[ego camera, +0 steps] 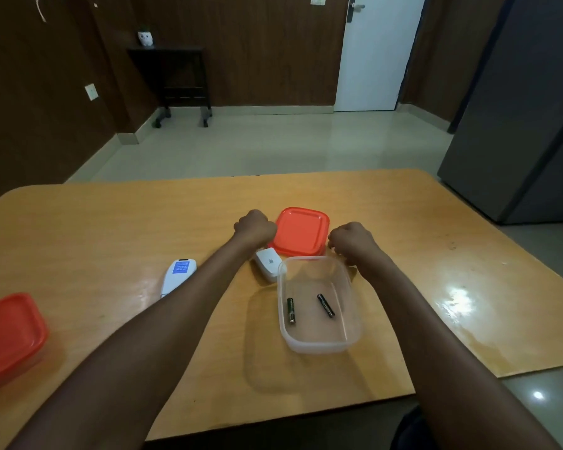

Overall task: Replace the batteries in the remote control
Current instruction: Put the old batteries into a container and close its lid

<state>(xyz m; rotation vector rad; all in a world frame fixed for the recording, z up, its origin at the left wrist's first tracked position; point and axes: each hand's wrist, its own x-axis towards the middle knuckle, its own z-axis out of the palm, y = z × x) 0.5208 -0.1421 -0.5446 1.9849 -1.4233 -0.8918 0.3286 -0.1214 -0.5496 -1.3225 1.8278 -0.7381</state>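
Both arms reached forward over the wooden table (111, 228). The left hand (254, 228) was curled into a fist just left of an orange lid (301, 230) lying flat on the table; whether anything was inside the fist could not be told. The right hand (351, 241) was also curled, its fingers tucked under, hovering just right of the lid and above the far rim of a clear plastic container (319, 339); it too showed nothing visibly held. Two black batteries (307, 308) lay apart on the container's floor. A small white battery cover (267, 263) lay on the table touching the container's far left corner, under the left wrist. The white remote control (176, 276) lay back side up with a blue label, well left of the container and partly hidden by the left forearm. Another orange-lidded container (7, 336) sat at the table's left edge.
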